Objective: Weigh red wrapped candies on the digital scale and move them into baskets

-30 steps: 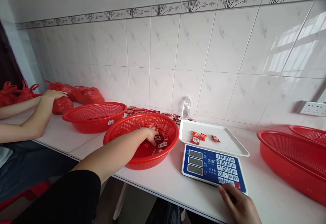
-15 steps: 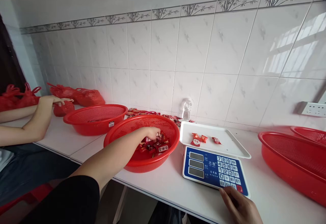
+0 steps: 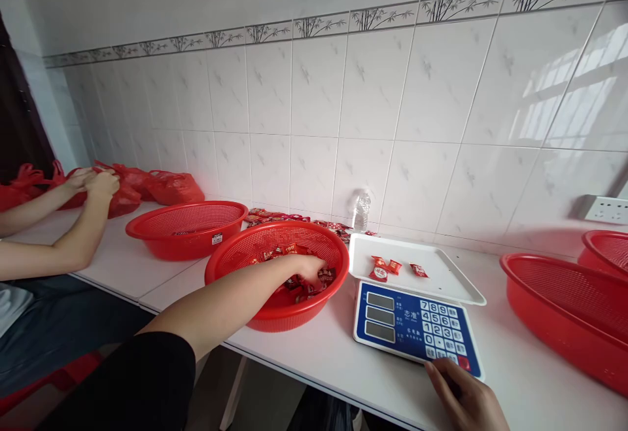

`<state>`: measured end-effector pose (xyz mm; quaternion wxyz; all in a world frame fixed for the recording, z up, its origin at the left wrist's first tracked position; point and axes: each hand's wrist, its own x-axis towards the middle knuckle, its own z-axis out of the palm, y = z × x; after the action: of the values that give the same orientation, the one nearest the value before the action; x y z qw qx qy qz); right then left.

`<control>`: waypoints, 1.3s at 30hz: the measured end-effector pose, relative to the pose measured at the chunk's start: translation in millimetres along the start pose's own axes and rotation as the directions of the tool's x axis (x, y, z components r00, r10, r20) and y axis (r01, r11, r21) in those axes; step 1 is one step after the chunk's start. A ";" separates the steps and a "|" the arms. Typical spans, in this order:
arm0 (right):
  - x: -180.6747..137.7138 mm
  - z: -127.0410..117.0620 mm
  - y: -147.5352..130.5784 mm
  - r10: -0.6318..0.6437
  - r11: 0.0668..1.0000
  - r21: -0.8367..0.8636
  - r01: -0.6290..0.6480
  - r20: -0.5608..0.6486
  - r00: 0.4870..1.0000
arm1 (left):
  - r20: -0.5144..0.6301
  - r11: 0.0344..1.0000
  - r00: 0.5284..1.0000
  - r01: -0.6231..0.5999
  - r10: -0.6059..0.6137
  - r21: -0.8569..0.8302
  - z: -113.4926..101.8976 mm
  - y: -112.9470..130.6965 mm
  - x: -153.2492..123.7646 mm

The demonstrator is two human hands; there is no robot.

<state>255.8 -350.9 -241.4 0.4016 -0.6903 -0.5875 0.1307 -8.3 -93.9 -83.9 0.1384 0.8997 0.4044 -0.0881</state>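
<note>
Left hand (image 3: 309,267) deep in the round red plastic mesh basket (image 3: 289,316), fingers curled among red-wrapped candies (image 3: 324,276), grip impossible to tell, only three sweets (image 3: 392,266) on the white scale tray (image 3: 444,277) right of them, right hand (image 3: 466,399) loosely open, empty, against the blue digital scale (image 3: 392,318).

Your left hand (image 3: 310,267) fingertips buried in candies (image 3: 322,276); your right hand (image 3: 466,401) cropped at 5 o'clock; scale (image 3: 417,326) displays unreadable.
</note>
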 end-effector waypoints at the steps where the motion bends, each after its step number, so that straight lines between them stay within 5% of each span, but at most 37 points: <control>1: 0.1 0.0 0.9 0.003 1.000 0.000 -0.003 -0.001 1.000 | 0.011 1.000 1.000 -0.003 0.003 0.010 2.5 0.8 0.6; 18: 0.3 2.6 -4.6 -0.026 0.999 0.042 0.027 -0.021 0.999 | -0.235 0.990 0.970 0.024 -0.057 -0.138 -34.9 -32.5 -6.0; 22: -1.9 7.4 -8.3 -0.024 0.997 0.069 0.031 -0.105 0.994 | -0.309 0.979 0.948 0.012 -0.075 -0.202 -42.1 -31.2 -8.8; 30: -2.9 11.0 -14.4 -0.023 0.994 0.104 0.040 -0.160 0.987 | -0.403 0.928 0.915 -0.146 -0.005 -0.342 -48.6 34.4 -2.7; 39: 0.9 14.6 -16.6 -0.066 0.993 0.082 0.089 -0.249 0.966 | -0.348 0.932 0.927 -0.242 0.140 -0.270 -40.4 108.2 36.3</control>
<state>234.9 -344.4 -238.8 0.5076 -0.6583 -0.5531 0.0551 98.9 -124.0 -36.3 0.2170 0.9046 0.3397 0.1387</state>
